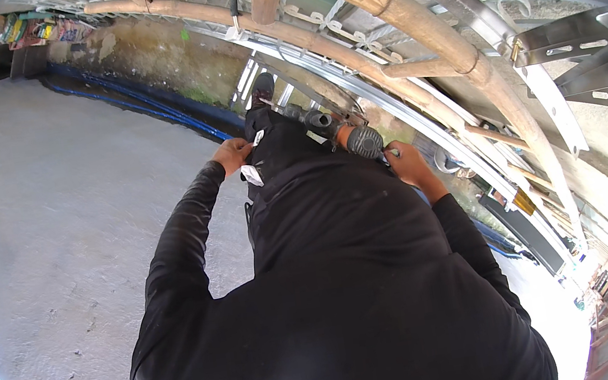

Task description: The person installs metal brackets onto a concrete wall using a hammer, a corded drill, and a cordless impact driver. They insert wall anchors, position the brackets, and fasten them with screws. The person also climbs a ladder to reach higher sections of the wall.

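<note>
Left grip [234,154] seems narrowed on white cloth [251,175] by the thigh [282,142]; right grip [413,163] near the tool [365,141], hold unclear; step likely handling the cloth, next needing a steady pinch.

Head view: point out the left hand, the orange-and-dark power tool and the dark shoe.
Left hand [234,155]: head view, on the back of the hand.
Orange-and-dark power tool [345,137]: head view, on the orange section of its body.
Dark shoe [263,87]: head view, on its upper.
</note>
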`<state>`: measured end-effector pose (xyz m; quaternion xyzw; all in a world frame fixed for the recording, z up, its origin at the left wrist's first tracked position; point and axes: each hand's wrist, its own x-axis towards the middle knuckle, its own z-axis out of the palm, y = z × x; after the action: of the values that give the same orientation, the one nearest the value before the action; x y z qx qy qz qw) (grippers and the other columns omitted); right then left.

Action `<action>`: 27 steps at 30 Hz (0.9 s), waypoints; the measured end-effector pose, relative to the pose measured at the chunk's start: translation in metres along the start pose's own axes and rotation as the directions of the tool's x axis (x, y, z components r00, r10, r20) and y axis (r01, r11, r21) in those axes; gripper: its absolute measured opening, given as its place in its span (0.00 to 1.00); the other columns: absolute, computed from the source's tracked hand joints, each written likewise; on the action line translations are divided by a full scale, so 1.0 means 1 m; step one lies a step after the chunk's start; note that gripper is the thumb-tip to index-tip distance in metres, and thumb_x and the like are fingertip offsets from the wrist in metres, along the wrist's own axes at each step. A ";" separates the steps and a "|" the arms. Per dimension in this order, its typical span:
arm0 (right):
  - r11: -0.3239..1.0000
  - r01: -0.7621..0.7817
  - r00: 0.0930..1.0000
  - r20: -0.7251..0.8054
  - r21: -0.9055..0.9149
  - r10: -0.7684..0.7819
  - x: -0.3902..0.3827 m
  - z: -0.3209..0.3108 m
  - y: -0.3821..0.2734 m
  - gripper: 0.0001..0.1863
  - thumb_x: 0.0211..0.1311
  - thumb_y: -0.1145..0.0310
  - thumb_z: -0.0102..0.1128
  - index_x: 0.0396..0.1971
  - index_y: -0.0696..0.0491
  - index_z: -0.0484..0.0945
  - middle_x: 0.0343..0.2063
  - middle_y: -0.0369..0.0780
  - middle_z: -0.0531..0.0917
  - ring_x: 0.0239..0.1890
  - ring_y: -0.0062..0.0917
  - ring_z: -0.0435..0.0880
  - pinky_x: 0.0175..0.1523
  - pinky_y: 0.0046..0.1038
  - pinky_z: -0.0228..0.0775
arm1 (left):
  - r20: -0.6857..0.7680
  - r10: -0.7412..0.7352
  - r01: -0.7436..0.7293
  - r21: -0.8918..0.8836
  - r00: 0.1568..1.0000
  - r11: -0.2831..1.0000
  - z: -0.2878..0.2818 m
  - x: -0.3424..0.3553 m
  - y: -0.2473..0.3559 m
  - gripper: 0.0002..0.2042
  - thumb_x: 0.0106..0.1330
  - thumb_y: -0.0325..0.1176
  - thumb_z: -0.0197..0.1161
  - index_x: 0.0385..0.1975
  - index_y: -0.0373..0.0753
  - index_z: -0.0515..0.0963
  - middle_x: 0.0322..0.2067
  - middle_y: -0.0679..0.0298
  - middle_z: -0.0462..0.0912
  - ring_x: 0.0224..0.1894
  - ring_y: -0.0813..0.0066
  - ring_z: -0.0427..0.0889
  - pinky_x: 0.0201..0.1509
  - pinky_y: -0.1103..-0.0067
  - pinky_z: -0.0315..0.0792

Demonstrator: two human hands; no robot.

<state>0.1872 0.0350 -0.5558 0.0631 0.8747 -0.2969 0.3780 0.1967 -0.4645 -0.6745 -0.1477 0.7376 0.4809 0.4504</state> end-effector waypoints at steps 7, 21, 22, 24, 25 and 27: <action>1.000 0.000 1.000 0.005 0.015 0.000 0.006 0.009 0.003 0.15 0.69 0.59 0.61 0.45 0.55 0.83 0.44 0.56 0.87 0.50 0.55 0.85 0.56 0.46 0.76 | -0.075 0.349 -0.304 0.344 0.934 0.888 0.006 0.006 -0.005 0.15 0.77 0.37 0.57 0.47 0.31 0.85 0.36 0.45 0.88 0.35 0.57 0.90 0.42 0.65 0.80; 1.000 0.015 0.998 -0.057 -0.003 -0.015 0.015 0.024 0.009 0.18 0.67 0.59 0.58 0.43 0.59 0.80 0.44 0.59 0.85 0.51 0.59 0.82 0.55 0.51 0.74 | -0.396 0.160 -0.028 0.319 0.904 0.947 0.022 0.043 0.025 0.17 0.74 0.44 0.60 0.45 0.35 0.86 0.36 0.44 0.88 0.42 0.48 0.89 0.46 0.60 0.77; 1.000 0.008 0.998 -0.059 -0.004 -0.008 0.015 0.024 0.008 0.18 0.67 0.58 0.58 0.43 0.59 0.81 0.44 0.59 0.85 0.50 0.59 0.82 0.55 0.51 0.74 | -0.414 0.153 -0.018 0.312 0.897 0.950 0.024 0.043 0.024 0.18 0.74 0.44 0.61 0.48 0.35 0.86 0.40 0.42 0.88 0.45 0.46 0.88 0.49 0.61 0.77; 1.000 0.012 0.998 -0.067 -0.006 -0.013 0.015 0.024 0.006 0.18 0.68 0.58 0.58 0.43 0.59 0.81 0.43 0.59 0.85 0.50 0.59 0.83 0.54 0.51 0.75 | -0.453 0.103 0.039 0.293 0.886 0.955 0.030 0.042 0.024 0.21 0.73 0.45 0.61 0.54 0.33 0.84 0.47 0.40 0.87 0.52 0.42 0.86 0.55 0.61 0.78; 1.000 0.024 0.997 -0.075 -0.008 -0.024 0.015 0.024 0.006 0.18 0.68 0.58 0.57 0.43 0.59 0.81 0.43 0.60 0.85 0.50 0.59 0.83 0.54 0.50 0.75 | -0.516 0.141 0.008 0.275 0.845 0.962 0.032 0.041 0.023 0.23 0.73 0.45 0.61 0.56 0.32 0.83 0.49 0.39 0.86 0.54 0.42 0.85 0.58 0.62 0.77; 1.000 0.031 0.996 -0.078 -0.004 -0.031 0.015 0.024 0.007 0.18 0.69 0.58 0.57 0.43 0.59 0.81 0.43 0.60 0.85 0.49 0.59 0.83 0.54 0.50 0.75 | -0.615 0.180 -0.031 0.245 0.768 0.969 0.038 0.039 0.021 0.25 0.73 0.45 0.62 0.60 0.29 0.80 0.54 0.38 0.85 0.59 0.40 0.83 0.63 0.64 0.76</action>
<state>0.1937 0.0250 -0.5826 0.0606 0.8901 -0.2988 0.3388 0.1810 -0.4138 -0.6985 -0.2078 0.9016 0.3430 0.1620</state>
